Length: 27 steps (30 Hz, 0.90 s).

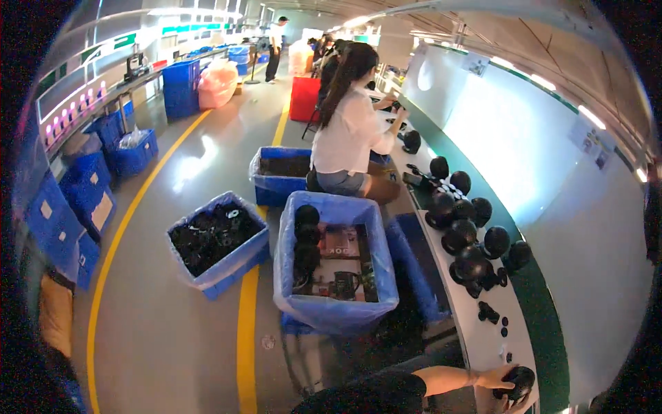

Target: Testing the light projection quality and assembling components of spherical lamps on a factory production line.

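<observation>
At the lower right, my left hand [495,377] is closed on a glossy black dome-shaped part [522,379] above the white bench top [476,343]. My right hand [522,404] shows only in part, at the picture's lower edge. Its fingers wrap round the underside of the same black part. Just beyond my hands lie small dark round pieces [504,332] and a black bracket-like piece [488,312]. Farther along the bench, several black domes [472,263] stand in a cluster, with some white flower-shaped pieces [452,188] among them.
A lined blue bin [336,319] with black domes and cartons stands left of the bench. Beside it is another bin [238,274] full of black parts. A seated person in white [348,131] works farther along. A green strip [545,324] borders the bench's right side.
</observation>
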Motion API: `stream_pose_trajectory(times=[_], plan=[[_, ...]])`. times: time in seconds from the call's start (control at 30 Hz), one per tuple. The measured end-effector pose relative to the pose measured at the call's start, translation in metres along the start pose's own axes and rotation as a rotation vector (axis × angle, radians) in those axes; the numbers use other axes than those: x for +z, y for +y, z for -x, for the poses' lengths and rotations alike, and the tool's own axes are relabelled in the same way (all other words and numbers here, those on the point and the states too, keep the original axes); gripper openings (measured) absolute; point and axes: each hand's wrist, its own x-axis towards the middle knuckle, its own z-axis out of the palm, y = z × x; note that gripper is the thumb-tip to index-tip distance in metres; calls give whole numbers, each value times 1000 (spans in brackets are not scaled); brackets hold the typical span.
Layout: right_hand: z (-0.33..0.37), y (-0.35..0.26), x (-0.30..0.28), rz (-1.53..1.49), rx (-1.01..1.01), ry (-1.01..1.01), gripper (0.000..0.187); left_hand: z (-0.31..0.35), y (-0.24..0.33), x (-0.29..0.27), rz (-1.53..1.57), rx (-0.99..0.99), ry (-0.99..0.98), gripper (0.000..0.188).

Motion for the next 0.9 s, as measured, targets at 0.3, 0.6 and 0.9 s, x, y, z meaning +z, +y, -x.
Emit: stream_pose_trajectory(times=[0.3, 0.6, 0.9], plan=[[21, -1, -17, 61, -47, 2, 60, 9, 21, -6, -52, -46, -19, 89], [26, -1, -25, 83, -96, -5, 61, 4, 13, -4, 10, 26, -19, 83], [30, 22, -11, 22, -97, 25, 62, 7, 28, -9, 21, -105, -152, 96]])
